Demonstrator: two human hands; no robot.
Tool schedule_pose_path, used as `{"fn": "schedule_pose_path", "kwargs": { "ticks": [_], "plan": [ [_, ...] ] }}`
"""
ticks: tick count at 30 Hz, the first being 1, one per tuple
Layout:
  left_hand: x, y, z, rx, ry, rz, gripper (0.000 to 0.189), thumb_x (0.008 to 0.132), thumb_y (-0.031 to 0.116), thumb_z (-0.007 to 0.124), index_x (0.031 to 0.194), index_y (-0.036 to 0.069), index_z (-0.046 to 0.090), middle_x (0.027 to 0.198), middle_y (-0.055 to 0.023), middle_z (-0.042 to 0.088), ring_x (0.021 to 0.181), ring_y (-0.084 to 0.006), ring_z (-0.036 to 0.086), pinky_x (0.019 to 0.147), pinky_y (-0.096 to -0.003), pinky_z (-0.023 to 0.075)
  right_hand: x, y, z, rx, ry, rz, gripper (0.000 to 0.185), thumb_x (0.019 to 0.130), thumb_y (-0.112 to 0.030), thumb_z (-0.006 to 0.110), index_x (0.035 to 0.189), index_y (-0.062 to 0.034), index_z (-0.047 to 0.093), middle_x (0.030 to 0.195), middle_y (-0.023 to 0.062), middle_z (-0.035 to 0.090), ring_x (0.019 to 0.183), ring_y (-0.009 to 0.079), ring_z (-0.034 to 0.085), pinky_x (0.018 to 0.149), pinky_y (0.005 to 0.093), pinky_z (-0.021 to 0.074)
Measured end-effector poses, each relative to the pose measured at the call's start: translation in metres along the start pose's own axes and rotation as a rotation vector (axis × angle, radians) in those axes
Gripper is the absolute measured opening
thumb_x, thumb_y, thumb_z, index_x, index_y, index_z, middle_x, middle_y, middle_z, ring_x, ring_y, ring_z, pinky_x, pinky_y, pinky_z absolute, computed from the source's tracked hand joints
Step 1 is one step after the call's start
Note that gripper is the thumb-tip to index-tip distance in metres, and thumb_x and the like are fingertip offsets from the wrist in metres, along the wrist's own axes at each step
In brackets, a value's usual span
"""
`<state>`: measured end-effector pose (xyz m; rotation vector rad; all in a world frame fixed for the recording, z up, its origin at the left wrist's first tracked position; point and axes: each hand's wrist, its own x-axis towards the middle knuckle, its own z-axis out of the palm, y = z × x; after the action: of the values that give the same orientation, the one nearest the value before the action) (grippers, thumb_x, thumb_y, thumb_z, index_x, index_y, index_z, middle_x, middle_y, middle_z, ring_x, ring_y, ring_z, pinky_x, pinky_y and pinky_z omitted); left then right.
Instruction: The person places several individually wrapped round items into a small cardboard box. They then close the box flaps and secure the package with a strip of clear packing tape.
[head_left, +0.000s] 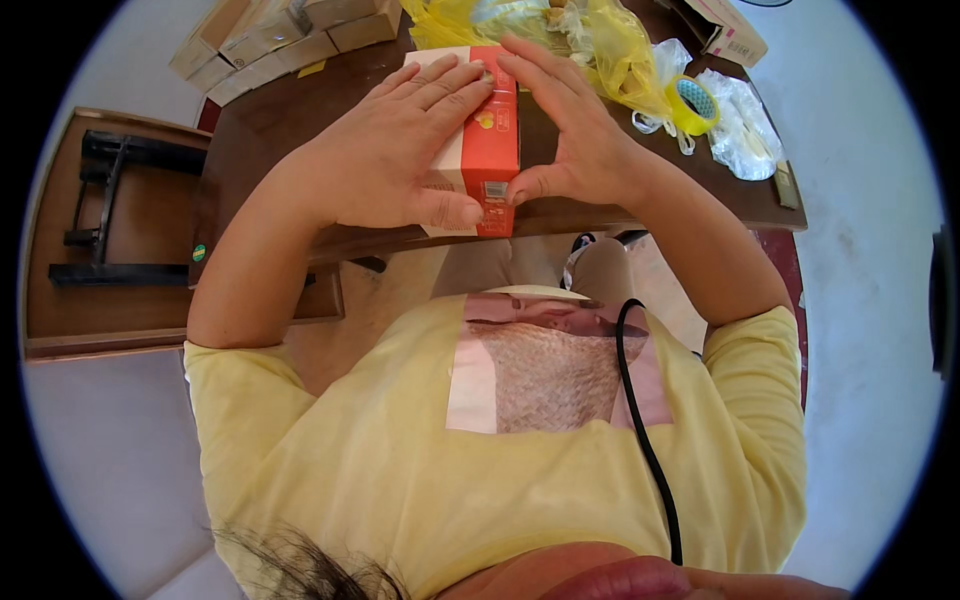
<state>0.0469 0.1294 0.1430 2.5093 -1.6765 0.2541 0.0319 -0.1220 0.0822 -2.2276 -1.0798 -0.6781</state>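
Observation:
A red and cream cardboard box (491, 157) stands near the front edge of the dark wooden table (360, 150). My left hand (397, 150) lies over the cream part of the box, its fingers spread along the top and its thumb near the front end. On the box's right side is my right hand (574, 124), fingertips at the far red edge and thumb beside the near red corner, with a gap between palm and box. The underside of each palm is hidden.
Several cardboard boxes (270, 67) line the far left. Yellow plastic bags (619, 60), a roll of yellow tape (694, 105) and clear plastic packaging (742, 127) lie at the right. An open carton (724, 34) stands far right. A black cable (649, 435) hangs over my shirt.

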Motion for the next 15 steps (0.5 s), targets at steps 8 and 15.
{"fn": "schedule_pose_path", "kwargs": {
  "ticks": [8, 15],
  "plan": [
    [0.006, 0.009, 0.016, 0.031, 0.083, -0.117, 0.107, 0.08, 0.07, 0.058, 0.142, -0.013, 0.031, 0.147, -0.0321, 0.033, 0.141, -0.0441, 0.026, 0.117, -0.044, 0.0215, -0.006, 0.008, 0.045, 0.202, 0.139, -0.048, 0.112, 0.078, -0.068, 0.063, 0.15, 0.0043, 0.016, 0.156, 0.0284, 0.012, 0.145, 0.043, 0.015, 0.118, 0.0464, 0.0186],
    [-0.046, -0.027, 0.023, -0.338, 0.274, -0.213, 0.094, 0.088, 0.062, 0.054, 0.147, -0.005, 0.028, 0.152, -0.026, 0.029, 0.143, -0.0396, 0.026, 0.117, -0.0428, 0.0211, 0.025, -0.009, 0.082, 0.204, 0.096, -0.161, 0.1, 0.088, -0.059, 0.058, 0.149, 0.0064, 0.016, 0.155, 0.0301, 0.012, 0.146, 0.0447, 0.012, 0.119, 0.0446, 0.0165]
  ]
}}
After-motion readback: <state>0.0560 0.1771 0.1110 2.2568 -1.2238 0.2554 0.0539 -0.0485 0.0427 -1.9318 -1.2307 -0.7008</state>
